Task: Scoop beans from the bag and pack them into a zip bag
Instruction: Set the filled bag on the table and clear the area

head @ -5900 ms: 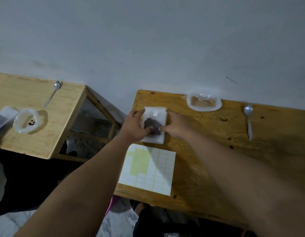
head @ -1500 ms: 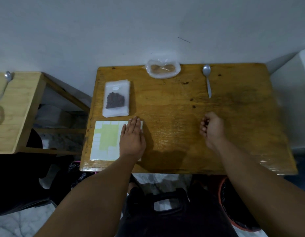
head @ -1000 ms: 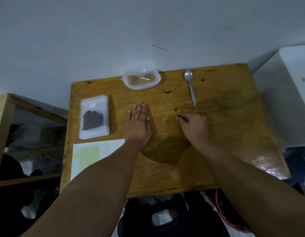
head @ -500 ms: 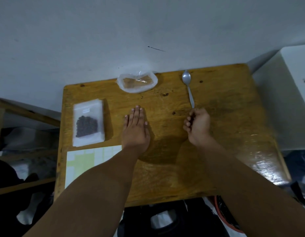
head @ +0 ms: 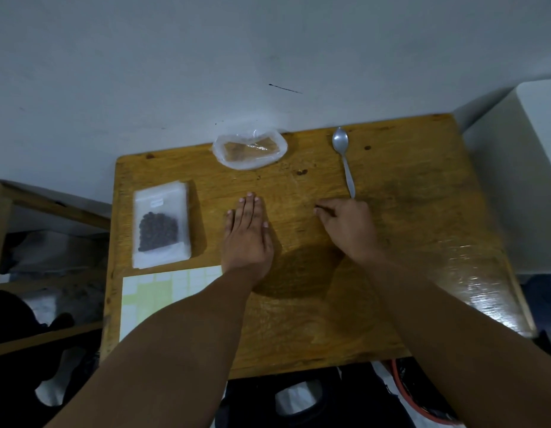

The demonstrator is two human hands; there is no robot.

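One sheet (head: pixel 150 291), perhaps stickers, under left forearm (head: pixel 187 329)

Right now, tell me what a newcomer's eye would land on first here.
Two bare hands on the wooden table: the left hand flat at the centre, the right hand near the handle of the spoon. To the left lies a zip bag holding dark beans; a crumpled clear bag sits at the far edge by the wall.

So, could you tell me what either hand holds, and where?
Left hand lies flat, empty; whether the right hand pinches anything cannot be told.
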